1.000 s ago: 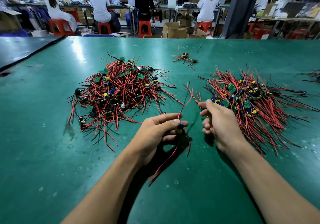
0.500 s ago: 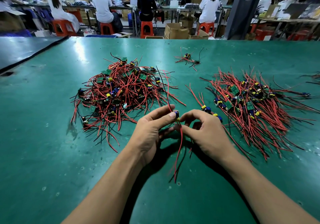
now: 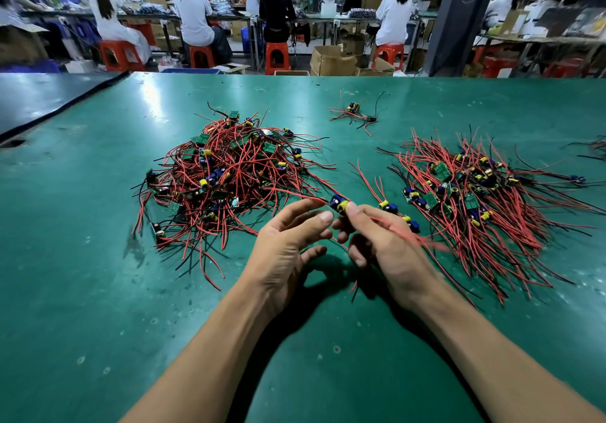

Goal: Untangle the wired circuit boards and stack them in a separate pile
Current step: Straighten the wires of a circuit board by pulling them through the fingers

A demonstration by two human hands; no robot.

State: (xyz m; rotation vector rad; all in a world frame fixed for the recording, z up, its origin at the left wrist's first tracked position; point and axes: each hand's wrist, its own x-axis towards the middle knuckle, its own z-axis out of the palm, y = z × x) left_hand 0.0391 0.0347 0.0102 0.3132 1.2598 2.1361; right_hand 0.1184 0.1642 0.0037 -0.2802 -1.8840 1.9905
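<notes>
A tangled heap of small green circuit boards with red and black wires (image 3: 226, 176) lies on the green table at the left. A sorted pile of the same boards (image 3: 472, 199) spreads out at the right, wires fanned toward me. My right hand (image 3: 383, 245) pinches one board (image 3: 339, 205) with blue and yellow parts between thumb and fingertips, its red wires blurred across the back of the hand. My left hand (image 3: 288, 249) hovers just left of that board with relaxed, spread fingers, holding nothing I can see.
A lone wired board (image 3: 355, 113) lies farther back on the green table (image 3: 82, 291). More wires (image 3: 595, 149) poke in at the right edge. A dark table (image 3: 39, 101) adjoins at the left. Seated people on orange stools work beyond the far edge.
Both hands held the board together half a second ago. Now my left hand has let go and opened, while my right hand carries the board up and rightward, its wires swinging.
</notes>
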